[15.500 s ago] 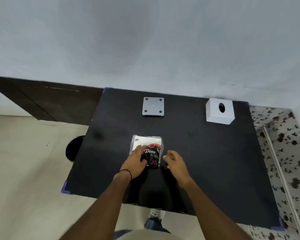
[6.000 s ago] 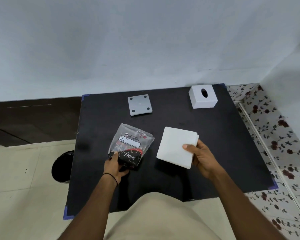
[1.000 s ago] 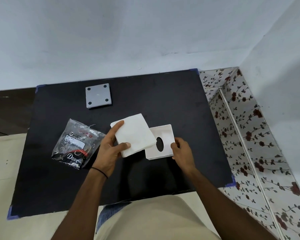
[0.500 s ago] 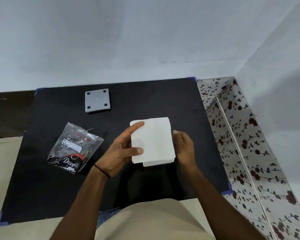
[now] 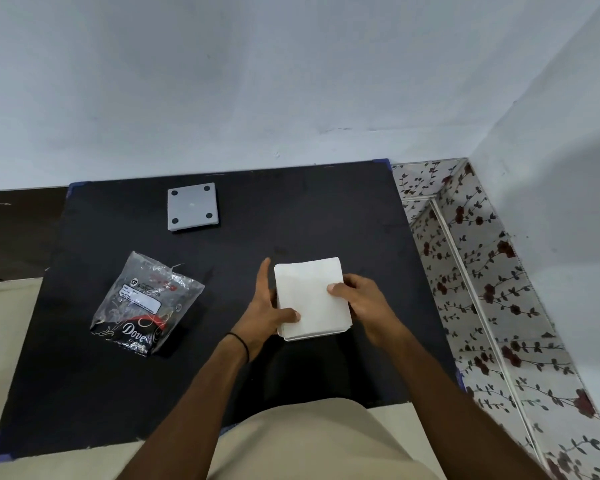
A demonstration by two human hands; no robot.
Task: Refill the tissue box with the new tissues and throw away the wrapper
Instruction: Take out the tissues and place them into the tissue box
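Gripping the white tissue stack point(image 5: 310, 296) from both sides: left hand point(image 5: 269, 311) with thumb on top, right hand point(image 5: 359, 299) likewise, out on the black table point(image 5: 84, 393). Can't tell if the tissue box is under it. Emptied Dove wrapper point(image 5: 146, 303) lies left, grey square lid point(image 5: 192, 206) behind it.

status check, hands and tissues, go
Left hand and right hand both gripping the white square tissue stack. Crinkled clear plastic wrapper lies on the black table, not binned. Nothing obstructing.
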